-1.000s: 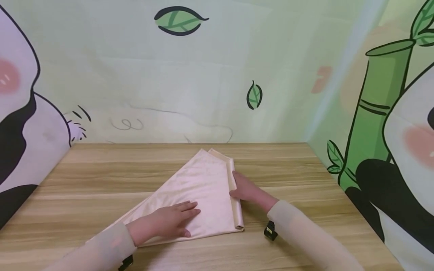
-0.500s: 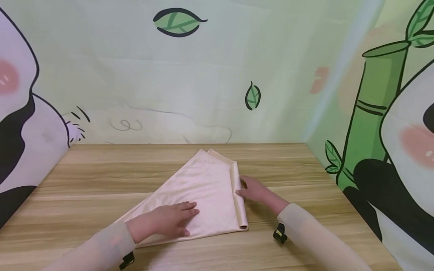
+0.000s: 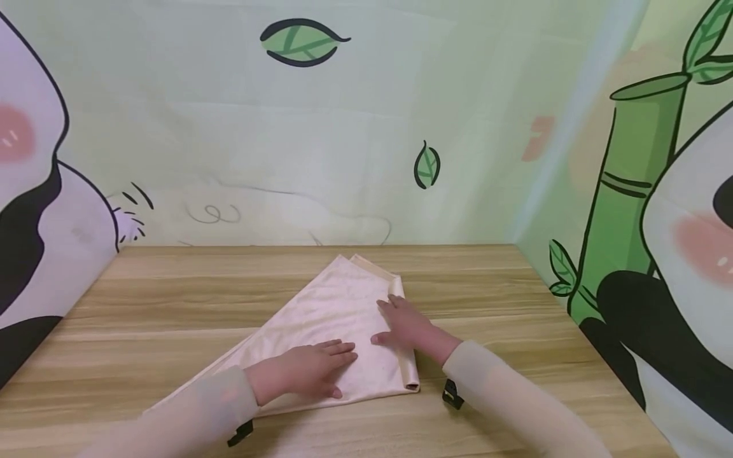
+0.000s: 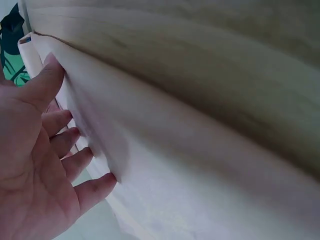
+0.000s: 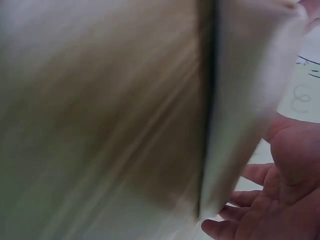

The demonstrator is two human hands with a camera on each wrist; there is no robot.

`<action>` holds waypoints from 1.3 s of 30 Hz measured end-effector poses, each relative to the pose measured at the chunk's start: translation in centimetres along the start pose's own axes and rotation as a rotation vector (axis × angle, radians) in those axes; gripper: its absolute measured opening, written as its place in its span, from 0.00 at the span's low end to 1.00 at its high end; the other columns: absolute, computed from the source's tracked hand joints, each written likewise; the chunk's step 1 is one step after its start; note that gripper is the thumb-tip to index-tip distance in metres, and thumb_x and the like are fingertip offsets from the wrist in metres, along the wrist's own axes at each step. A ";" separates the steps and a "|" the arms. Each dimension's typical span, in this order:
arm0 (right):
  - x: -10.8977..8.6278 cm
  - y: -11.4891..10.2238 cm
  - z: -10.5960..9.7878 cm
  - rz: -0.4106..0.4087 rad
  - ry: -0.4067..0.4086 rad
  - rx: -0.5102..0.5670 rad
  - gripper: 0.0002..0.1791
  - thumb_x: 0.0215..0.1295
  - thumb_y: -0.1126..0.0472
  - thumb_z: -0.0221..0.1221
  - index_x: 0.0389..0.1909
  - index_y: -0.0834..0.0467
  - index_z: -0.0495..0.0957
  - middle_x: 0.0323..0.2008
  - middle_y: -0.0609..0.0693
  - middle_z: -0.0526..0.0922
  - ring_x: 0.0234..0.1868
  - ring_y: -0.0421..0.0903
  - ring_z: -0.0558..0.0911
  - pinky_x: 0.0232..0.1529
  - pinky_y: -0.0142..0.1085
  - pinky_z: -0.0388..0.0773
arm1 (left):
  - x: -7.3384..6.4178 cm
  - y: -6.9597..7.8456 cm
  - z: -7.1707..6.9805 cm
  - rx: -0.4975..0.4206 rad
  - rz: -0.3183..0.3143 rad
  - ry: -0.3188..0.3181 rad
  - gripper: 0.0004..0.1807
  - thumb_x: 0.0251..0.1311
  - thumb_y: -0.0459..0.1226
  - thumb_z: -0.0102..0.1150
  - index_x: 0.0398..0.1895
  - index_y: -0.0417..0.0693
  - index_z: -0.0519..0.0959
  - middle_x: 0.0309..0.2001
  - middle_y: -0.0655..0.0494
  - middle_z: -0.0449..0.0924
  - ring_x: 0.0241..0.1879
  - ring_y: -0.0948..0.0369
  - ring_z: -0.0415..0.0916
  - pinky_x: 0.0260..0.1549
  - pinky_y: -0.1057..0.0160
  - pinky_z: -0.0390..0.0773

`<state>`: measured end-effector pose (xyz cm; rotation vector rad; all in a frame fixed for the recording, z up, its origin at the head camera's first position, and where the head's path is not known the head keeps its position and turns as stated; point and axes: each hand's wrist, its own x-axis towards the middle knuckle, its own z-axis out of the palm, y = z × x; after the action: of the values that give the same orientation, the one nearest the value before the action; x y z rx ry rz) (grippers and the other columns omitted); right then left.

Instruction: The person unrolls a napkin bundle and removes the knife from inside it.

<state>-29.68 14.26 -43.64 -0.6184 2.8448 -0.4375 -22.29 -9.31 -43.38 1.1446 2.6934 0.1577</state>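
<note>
A pale pink cloth (image 3: pixel 321 312), folded into a rough triangle, lies on the table, its right side gathered into a narrow rolled edge (image 3: pixel 409 372). My left hand (image 3: pixel 306 372) rests on the cloth near its front edge, fingers spread towards the right. In the left wrist view its fingertips (image 4: pixel 104 187) touch the fabric. Across the rolled edge lies my right hand (image 3: pixel 403 324), with fingers and thumb extended over the flat part. The right wrist view shows the cloth's edge (image 5: pixel 250 85) close up, beside the loosely bent fingers of that hand.
The wood-grain table (image 3: pixel 189 286) runs back to a pale green wall covering (image 3: pixel 343 127) printed with leaves, pandas and bamboo. Small black devices, one under the left cuff (image 3: pixel 240 432) and one under the right cuff (image 3: pixel 452 394), hang at the wrists.
The right hand first shifts right with the rolled edge, then comes back left over the roll onto the flat fabric. My left hand has slid slightly right across the cloth.
</note>
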 end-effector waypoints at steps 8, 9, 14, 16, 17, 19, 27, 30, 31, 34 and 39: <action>-0.2 1.8 0.1 -0.024 0.018 0.090 0.40 0.66 0.56 0.68 0.73 0.69 0.65 0.77 0.74 0.56 0.79 0.70 0.59 0.76 0.60 0.63 | -0.3 0.1 0.1 -0.054 -0.060 -0.032 0.39 0.66 0.51 0.64 0.76 0.47 0.67 0.79 0.50 0.64 0.78 0.47 0.61 0.74 0.50 0.68; -0.4 2.0 0.0 -0.031 0.018 0.102 0.39 0.67 0.57 0.67 0.73 0.70 0.65 0.77 0.75 0.56 0.79 0.70 0.58 0.76 0.60 0.62 | -0.4 0.1 0.1 -0.052 -0.061 -0.034 0.39 0.66 0.52 0.64 0.76 0.47 0.66 0.79 0.50 0.64 0.78 0.47 0.61 0.74 0.51 0.68; -0.9 2.5 -0.5 -0.036 0.018 0.126 0.38 0.68 0.58 0.66 0.71 0.74 0.64 0.76 0.76 0.55 0.79 0.70 0.58 0.77 0.59 0.61 | -0.7 0.1 -0.3 -0.051 -0.060 -0.037 0.39 0.67 0.52 0.62 0.77 0.47 0.66 0.79 0.50 0.63 0.79 0.47 0.61 0.74 0.51 0.68; -0.9 2.7 -0.5 -0.028 0.018 0.123 0.38 0.68 0.59 0.65 0.72 0.74 0.64 0.77 0.76 0.54 0.78 0.70 0.59 0.77 0.58 0.62 | -0.7 0.2 -0.3 -0.052 -0.063 -0.039 0.38 0.67 0.52 0.63 0.77 0.47 0.66 0.79 0.51 0.63 0.79 0.48 0.60 0.74 0.51 0.67; -0.9 2.8 -0.5 -0.025 0.018 0.123 0.38 0.68 0.59 0.65 0.72 0.74 0.64 0.77 0.75 0.54 0.78 0.70 0.59 0.77 0.58 0.62 | -0.7 0.2 -0.4 -0.055 -0.066 -0.042 0.39 0.67 0.52 0.63 0.77 0.48 0.66 0.79 0.51 0.63 0.79 0.48 0.60 0.75 0.51 0.67; -0.9 3.0 -0.5 -0.020 0.023 0.123 0.37 0.67 0.61 0.65 0.72 0.74 0.64 0.77 0.75 0.55 0.78 0.70 0.60 0.77 0.58 0.62 | -0.7 0.2 -0.3 -0.055 -0.068 -0.047 0.39 0.67 0.52 0.63 0.77 0.48 0.66 0.79 0.51 0.63 0.79 0.48 0.60 0.75 0.51 0.67; -1.2 3.2 -0.8 -0.069 0.069 0.146 0.36 0.62 0.67 0.62 0.70 0.75 0.65 0.72 0.80 0.61 0.74 0.73 0.65 0.75 0.60 0.64 | -1.3 -0.6 0.0 -0.062 -0.074 -0.054 0.40 0.65 0.52 0.64 0.77 0.48 0.66 0.79 0.51 0.63 0.79 0.47 0.59 0.75 0.51 0.66; -1.5 3.3 -0.9 -0.074 0.081 0.167 0.36 0.63 0.66 0.63 0.70 0.75 0.65 0.71 0.79 0.63 0.72 0.73 0.68 0.74 0.60 0.65 | -1.8 -1.1 0.2 -0.076 -0.079 -0.058 0.40 0.65 0.52 0.64 0.77 0.48 0.65 0.80 0.51 0.62 0.79 0.47 0.58 0.76 0.50 0.65; -1.5 3.3 -0.9 -0.072 0.081 0.169 0.36 0.64 0.65 0.63 0.71 0.75 0.64 0.71 0.78 0.64 0.72 0.72 0.68 0.74 0.60 0.66 | -1.9 -1.4 0.2 -0.074 -0.078 -0.057 0.40 0.65 0.52 0.64 0.77 0.48 0.65 0.80 0.50 0.62 0.79 0.46 0.59 0.75 0.50 0.65; -1.7 3.4 -1.0 -0.062 0.071 0.168 0.36 0.68 0.62 0.63 0.71 0.74 0.64 0.71 0.78 0.64 0.72 0.73 0.68 0.75 0.60 0.64 | -2.5 -2.0 0.3 -0.074 -0.069 -0.053 0.41 0.65 0.53 0.64 0.78 0.49 0.65 0.80 0.50 0.62 0.79 0.46 0.59 0.75 0.50 0.66; -1.9 3.9 -0.8 -0.080 0.054 0.134 0.36 0.69 0.58 0.63 0.70 0.74 0.65 0.70 0.80 0.64 0.73 0.75 0.66 0.75 0.62 0.62 | -3.3 -2.8 0.4 -0.087 -0.052 -0.048 0.41 0.65 0.53 0.63 0.78 0.50 0.65 0.80 0.50 0.61 0.79 0.45 0.58 0.74 0.48 0.67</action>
<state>-29.68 18.68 -43.91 -0.7054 2.8191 -0.6623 -21.92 -13.68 -43.76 1.0390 2.6438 0.2345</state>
